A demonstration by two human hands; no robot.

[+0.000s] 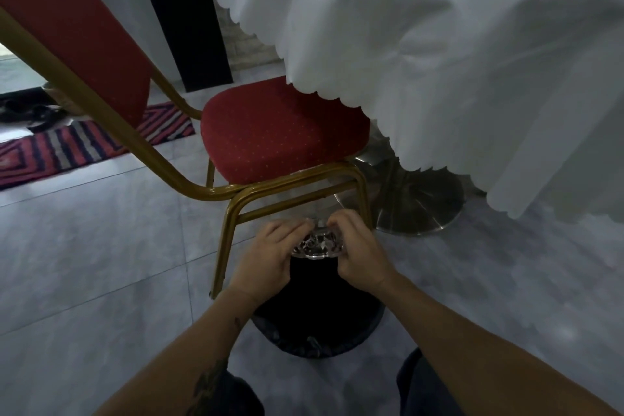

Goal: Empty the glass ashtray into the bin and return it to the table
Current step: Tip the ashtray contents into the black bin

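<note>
A clear cut-glass ashtray (317, 244) is held low over a black bin (317, 321) that stands on the floor between my knees. My left hand (270, 257) grips its left side and my right hand (358, 253) grips its right side, fingers curled over the far rim. The ashtray looks tipped away from me above the bin's dark opening. The table (456, 44), draped in a white scalloped cloth, rises at the upper right.
A red padded chair (283, 132) with a gold metal frame stands just beyond the bin, its front leg close to my left hand. The table's steel pedestal base (412, 199) sits right of the chair. A striped rug (84, 145) lies at the far left on the grey tile floor.
</note>
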